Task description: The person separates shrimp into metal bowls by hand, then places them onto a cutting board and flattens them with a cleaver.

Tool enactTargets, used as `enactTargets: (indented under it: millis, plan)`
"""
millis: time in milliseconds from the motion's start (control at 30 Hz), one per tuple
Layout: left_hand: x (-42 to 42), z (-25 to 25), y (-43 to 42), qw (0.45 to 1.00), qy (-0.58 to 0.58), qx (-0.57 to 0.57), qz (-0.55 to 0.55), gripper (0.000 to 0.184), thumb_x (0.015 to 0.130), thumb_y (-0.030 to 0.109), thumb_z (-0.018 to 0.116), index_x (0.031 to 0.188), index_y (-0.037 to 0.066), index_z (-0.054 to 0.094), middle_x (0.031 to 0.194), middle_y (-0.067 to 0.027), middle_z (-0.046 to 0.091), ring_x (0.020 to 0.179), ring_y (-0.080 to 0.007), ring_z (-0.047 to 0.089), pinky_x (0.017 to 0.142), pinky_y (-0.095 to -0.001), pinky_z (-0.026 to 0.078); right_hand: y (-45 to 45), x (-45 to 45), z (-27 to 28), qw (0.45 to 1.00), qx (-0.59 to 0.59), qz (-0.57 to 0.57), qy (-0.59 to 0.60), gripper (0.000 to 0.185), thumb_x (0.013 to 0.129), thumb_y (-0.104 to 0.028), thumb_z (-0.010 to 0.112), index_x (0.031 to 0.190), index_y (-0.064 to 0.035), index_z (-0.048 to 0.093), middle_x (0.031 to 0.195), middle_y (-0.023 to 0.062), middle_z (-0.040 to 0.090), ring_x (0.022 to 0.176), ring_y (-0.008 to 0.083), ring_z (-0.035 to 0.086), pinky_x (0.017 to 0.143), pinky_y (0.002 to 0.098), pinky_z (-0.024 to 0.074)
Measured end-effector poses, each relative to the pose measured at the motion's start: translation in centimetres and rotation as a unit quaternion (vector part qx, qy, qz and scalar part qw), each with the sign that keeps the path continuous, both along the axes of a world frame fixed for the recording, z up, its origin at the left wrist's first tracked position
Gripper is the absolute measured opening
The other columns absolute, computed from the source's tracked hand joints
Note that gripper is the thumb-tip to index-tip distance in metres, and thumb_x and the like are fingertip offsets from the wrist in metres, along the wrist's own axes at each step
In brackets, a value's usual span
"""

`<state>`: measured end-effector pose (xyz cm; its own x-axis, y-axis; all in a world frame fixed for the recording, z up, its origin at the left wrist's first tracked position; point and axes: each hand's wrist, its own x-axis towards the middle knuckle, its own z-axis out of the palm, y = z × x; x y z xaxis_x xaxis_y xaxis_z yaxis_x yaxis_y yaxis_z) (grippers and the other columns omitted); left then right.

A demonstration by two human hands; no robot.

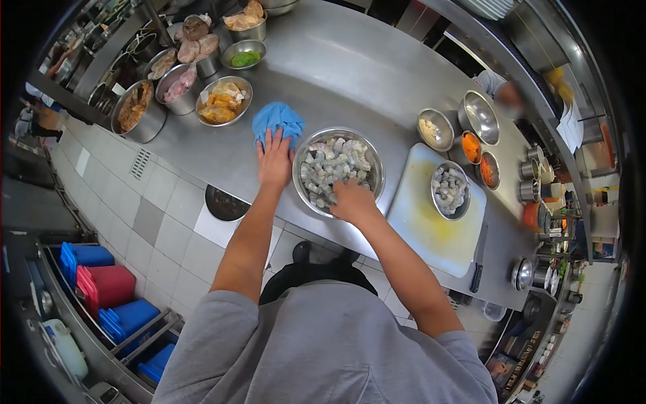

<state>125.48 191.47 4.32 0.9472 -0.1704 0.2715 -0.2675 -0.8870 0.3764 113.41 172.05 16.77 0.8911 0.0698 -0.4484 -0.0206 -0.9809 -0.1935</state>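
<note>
"Where's there room?"
"Along the steel counter, beyond the bowl by its front edge. My left hand spreads its fingers on the blue cloth."
"Your right hand?"
"Fingertips hidden among the bowl's shrimp; whether pinching, I can't tell."

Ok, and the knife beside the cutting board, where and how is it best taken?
Probably by its black handle, coming from the counter's near side: the knife lies with its handle toward that edge and its blade pointing away.
</note>
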Motion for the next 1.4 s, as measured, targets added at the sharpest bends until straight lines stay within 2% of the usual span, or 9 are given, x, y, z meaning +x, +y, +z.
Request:
enactTargets:
  millis: [200, 267, 300, 400, 567, 700, 933, 1100, 1400]
  plan:
    - [-0.1, 0.2, -0.2, 1.000, 0.004, -0.012, 0.001, 0.038, 0.095, 0.025, 0.060, 0.131, 0.016, 0.062, 0.158, -0.0064, 0.042, 0.152, -0.0315, 0.025, 0.122, -0.0584, 0.018, -1.9, 2.7, -3.5, 0.999, -0.031, 0.035, -0.005, 0.047, 0.079, -0.030, 0.076, 0.119, -0.0084, 0.066, 0.106, 0.0230, 0.070, 0.103, 0.0348, 0.070, 0.088, 0.0438, 0.0566]
    - [-0.1, -0.1, 0.0, 1.000, -0.007, -0.019, 0.000, 0.038, 0.094, 0.025, 0.061, 0.131, 0.015, 0.062, 0.157, -0.0069, 0.043, 0.152, -0.0319, 0.026, 0.122, -0.0588, 0.018, -6.2, 3.6, -4.6, 0.981, 0.180, 0.075, -0.020, 0.043, 0.079, -0.023, 0.074, 0.116, -0.0063, 0.062, 0.105, 0.0186, 0.070, 0.096, 0.0295, 0.070, 0.083, 0.0456, 0.0559]
    - [-0.2, -0.2, 0.1, 1.000, -0.005, -0.021, 0.003, 0.038, 0.094, 0.025, 0.061, 0.131, 0.015, 0.062, 0.157, -0.0069, 0.043, 0.152, -0.0319, 0.026, 0.122, -0.0588, 0.018, -6.9, 3.9, -1.8, 0.933, 0.315, -0.099, 0.147, 0.034, 0.079, -0.017, 0.073, 0.110, -0.0072, 0.062, 0.101, 0.0127, 0.070, 0.094, 0.0252, 0.069, 0.081, 0.0416, 0.0544]
    - [-0.2, -0.2, -0.1, 1.000, -0.017, -0.020, -0.004, 0.038, 0.094, 0.024, 0.061, 0.131, 0.015, 0.062, 0.157, -0.0070, 0.044, 0.151, -0.0320, 0.027, 0.122, -0.0592, 0.018, -10.5, 3.0, -0.5, 0.850, 0.466, -0.207, 0.131, 0.026, 0.081, -0.015, 0.071, 0.105, -0.0082, 0.062, 0.094, 0.0093, 0.066, 0.093, 0.0199, 0.067, 0.079, 0.0394, 0.0539]
    - [-0.2, 0.3, -0.1, 1.000, 0.007, -0.011, -0.004, 0.039, 0.095, 0.024, 0.060, 0.133, 0.015, 0.060, 0.157, -0.0067, 0.042, 0.152, -0.0317, 0.026, 0.122, -0.0593, 0.018, -9.0, 2.9, 0.3, 0.991, 0.125, 0.038, -0.038, 0.030, 0.079, -0.017, 0.074, 0.106, -0.0082, 0.067, 0.100, 0.0147, 0.072, 0.092, 0.0265, 0.069, 0.079, 0.0415, 0.0561]
    - [-0.3, 0.5, -0.1, 1.000, 0.007, -0.007, -0.008, 0.039, 0.095, 0.024, 0.060, 0.133, 0.015, 0.060, 0.158, -0.0065, 0.041, 0.152, -0.0314, 0.025, 0.122, -0.0592, 0.018, -4.8, 0.9, -4.4, 0.973, -0.104, 0.152, -0.140, 0.023, 0.084, -0.019, 0.069, 0.105, -0.0107, 0.071, 0.112, 0.0142, 0.067, 0.104, 0.0353, 0.066, 0.087, 0.0462, 0.0561]
    - [-0.1, 0.2, 0.0, 1.000, 0.010, 0.002, -0.007, 0.039, 0.096, 0.026, 0.060, 0.133, 0.016, 0.060, 0.158, -0.0068, 0.041, 0.153, -0.0312, 0.024, 0.122, -0.0590, 0.017, -6.4, 2.5, -4.3, 0.993, 0.011, 0.093, -0.076, 0.015, 0.085, -0.015, 0.067, 0.099, -0.0102, 0.071, 0.107, 0.0116, 0.066, 0.103, 0.0348, 0.065, 0.089, 0.0442, 0.0536]
    - [-0.2, 0.2, 0.1, 1.000, 0.010, -0.014, -0.005, 0.039, 0.096, 0.026, 0.060, 0.133, 0.016, 0.060, 0.158, -0.0070, 0.041, 0.152, -0.0315, 0.025, 0.122, -0.0591, 0.018, -9.8, 3.5, -3.8, 0.912, 0.406, -0.031, -0.061, 0.019, 0.075, -0.005, 0.072, 0.087, -0.0056, 0.057, 0.092, 0.0141, 0.062, 0.093, 0.0356, 0.062, 0.082, 0.0427, 0.0506]
    - [-0.4, 0.5, 0.0, 1.000, 0.013, -0.004, -0.004, 0.038, 0.096, 0.026, 0.058, 0.133, 0.015, 0.060, 0.159, -0.0069, 0.041, 0.152, -0.0315, 0.024, 0.122, -0.0590, 0.018, -4.6, 5.3, -5.5, 0.910, 0.223, 0.147, -0.318, 0.033, 0.066, 0.007, 0.069, 0.092, -0.0086, 0.057, 0.096, 0.0107, 0.058, 0.095, 0.0353, 0.058, 0.080, 0.0405, 0.0480]
